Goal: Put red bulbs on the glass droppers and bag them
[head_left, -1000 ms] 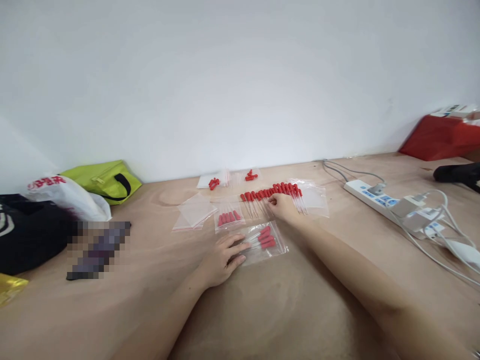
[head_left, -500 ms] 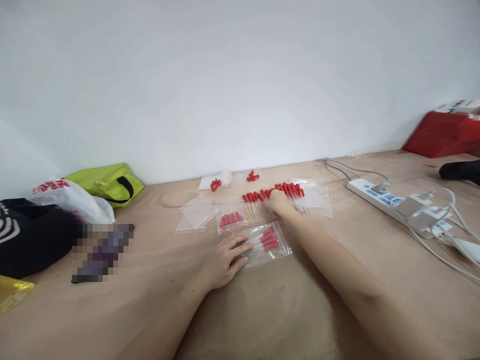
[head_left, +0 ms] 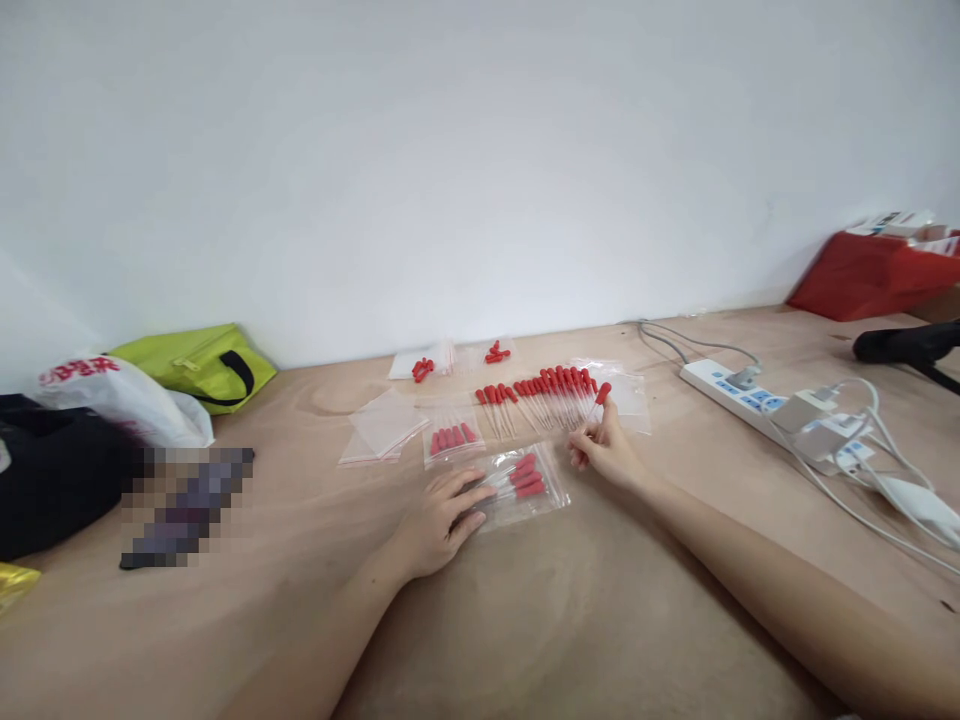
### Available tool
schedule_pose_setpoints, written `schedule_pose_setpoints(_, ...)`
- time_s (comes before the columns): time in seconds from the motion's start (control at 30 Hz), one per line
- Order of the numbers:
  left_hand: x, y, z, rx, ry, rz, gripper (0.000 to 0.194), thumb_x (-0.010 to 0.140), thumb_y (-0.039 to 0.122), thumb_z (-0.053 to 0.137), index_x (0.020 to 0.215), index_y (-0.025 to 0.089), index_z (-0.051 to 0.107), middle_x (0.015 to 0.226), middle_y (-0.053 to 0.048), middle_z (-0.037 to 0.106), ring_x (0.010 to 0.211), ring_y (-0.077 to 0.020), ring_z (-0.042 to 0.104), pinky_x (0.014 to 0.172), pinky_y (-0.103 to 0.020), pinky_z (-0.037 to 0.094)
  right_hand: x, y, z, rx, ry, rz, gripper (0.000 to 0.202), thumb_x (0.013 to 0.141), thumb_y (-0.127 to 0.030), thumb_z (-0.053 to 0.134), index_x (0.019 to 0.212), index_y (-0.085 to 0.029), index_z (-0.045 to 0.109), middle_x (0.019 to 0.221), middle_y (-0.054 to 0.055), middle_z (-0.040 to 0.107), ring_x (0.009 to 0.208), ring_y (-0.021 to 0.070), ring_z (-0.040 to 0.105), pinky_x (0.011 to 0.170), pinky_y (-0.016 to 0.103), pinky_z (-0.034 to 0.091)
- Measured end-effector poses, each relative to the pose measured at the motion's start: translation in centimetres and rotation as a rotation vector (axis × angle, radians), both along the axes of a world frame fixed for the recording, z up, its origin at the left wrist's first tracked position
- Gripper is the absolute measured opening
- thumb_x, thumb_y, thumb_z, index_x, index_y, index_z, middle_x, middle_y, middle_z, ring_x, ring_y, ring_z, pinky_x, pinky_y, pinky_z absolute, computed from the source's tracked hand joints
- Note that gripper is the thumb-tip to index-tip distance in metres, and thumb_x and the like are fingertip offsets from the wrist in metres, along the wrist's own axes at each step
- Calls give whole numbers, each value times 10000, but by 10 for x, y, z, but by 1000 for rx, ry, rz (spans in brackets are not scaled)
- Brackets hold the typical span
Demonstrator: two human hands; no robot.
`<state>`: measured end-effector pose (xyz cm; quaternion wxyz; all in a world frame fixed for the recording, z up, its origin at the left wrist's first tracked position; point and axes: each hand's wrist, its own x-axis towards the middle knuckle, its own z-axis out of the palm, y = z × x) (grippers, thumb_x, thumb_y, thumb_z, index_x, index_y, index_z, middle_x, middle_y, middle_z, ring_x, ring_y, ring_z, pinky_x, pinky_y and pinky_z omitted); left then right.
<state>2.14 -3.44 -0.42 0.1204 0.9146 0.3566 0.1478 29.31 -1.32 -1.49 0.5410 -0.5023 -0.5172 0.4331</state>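
Note:
My left hand (head_left: 442, 515) lies with fingers spread on the left end of a clear bag (head_left: 551, 478) that has several red-topped droppers (head_left: 529, 475) in it. My right hand (head_left: 609, 445) is closed on one red-topped dropper (head_left: 603, 392), its red bulb upward, at the right end of the row. That row of red-topped droppers (head_left: 551, 385) lies side by side behind the bag. A second bag (head_left: 444, 455) with several red-topped droppers rests behind my left hand.
Flat clear bags (head_left: 384, 425) lie left of the filled ones. Small red pieces (head_left: 423, 370) sit near the wall. A power strip (head_left: 731, 385) with cables is at right, a red bag (head_left: 862, 275) beyond. A green bag (head_left: 199, 365) and white bag (head_left: 124, 400) stand at left.
My right hand has moved right and nearer, away from the middle of the row, and now has a dropper in its fingers. My left hand stays on the bag. The view has shifted slightly.

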Motion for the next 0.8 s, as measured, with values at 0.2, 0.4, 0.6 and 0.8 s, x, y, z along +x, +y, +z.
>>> schedule_pose_setpoints(0.2, 0, -1, 1, -11, 14, 2, 333, 863, 245, 424, 1184, 275, 507, 1276, -49, 466, 1175, -228, 415, 964, -448, 364, -3, 3, -3, -4, 93, -12, 409, 734, -470, 479, 1031, -236, 323, 607, -65, 559, 390, 82, 465, 363, 189, 344)
schedule_pose_setpoints(0.4, 0, -1, 1, -2, 0, -2, 326, 863, 249, 430, 1176, 291, 513, 1271, -41, 471, 1168, -222, 421, 960, -440, 367, 3, 9, -12, 38, 84, -57, 382, 731, -570, 472, 783, -191, 467, 534, -46, 481, 445, 86, 453, 441, 222, 377)
schedule_pose_setpoints(0.6, 0, 1, -1, -2, -4, -8, 329, 863, 252, 427, 1180, 288, 510, 1275, -42, 469, 1166, -229, 424, 959, -455, 362, -1, 4, -12, 83, 160, -129, 624, 659, -477, 605, 1130, -227, 280, 624, -82, 477, 496, 106, 514, 472, 249, 443)
schedule_pose_setpoints(0.8, -1, 1, 0, -7, -14, -7, 332, 860, 246, 434, 1180, 293, 511, 1273, -38, 472, 1164, -228, 427, 957, -450, 368, -4, 0, -10, 69, 152, -186, 577, 674, -463, 580, 1091, -238, 250, 634, -83, 470, 501, 107, 535, 496, 269, 479)
